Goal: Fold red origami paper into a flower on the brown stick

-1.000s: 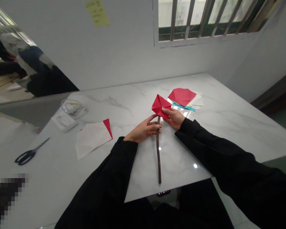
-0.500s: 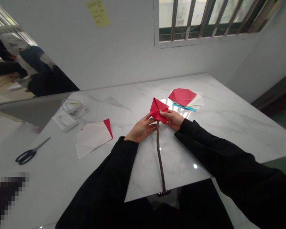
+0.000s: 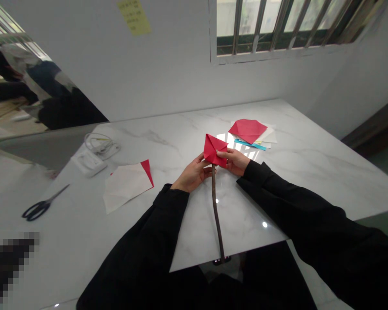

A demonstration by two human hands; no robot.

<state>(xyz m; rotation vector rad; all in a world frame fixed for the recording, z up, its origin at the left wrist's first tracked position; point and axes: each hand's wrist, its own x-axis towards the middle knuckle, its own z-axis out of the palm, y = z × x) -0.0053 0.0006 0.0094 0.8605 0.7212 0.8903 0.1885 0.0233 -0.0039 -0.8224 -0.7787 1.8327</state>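
A folded red paper piece (image 3: 215, 150) sits at the top of a thin, dark brown twig (image 3: 216, 213), which hangs down towards the near table edge. My left hand (image 3: 193, 175) is closed around the twig just under the paper, its fingertips against the paper's lower edge. My right hand (image 3: 234, 161) pinches the paper from the right, with the thumb on its front face. The twig's top end is hidden behind the paper. Both hands are held close together above the white marble table (image 3: 297, 163).
Behind the hands lie a red paper sheet (image 3: 247, 131) and a teal strip (image 3: 249, 144) on white papers. To the left are a white sheet with a red corner (image 3: 126, 186), black-handled scissors (image 3: 43, 206), and a white power strip (image 3: 89, 162) with a cable.
The red paper has turned from a rightward tilt to a more upright position and sits lower. The twig's lower end has swung slightly right, and my hands have moved closer together.
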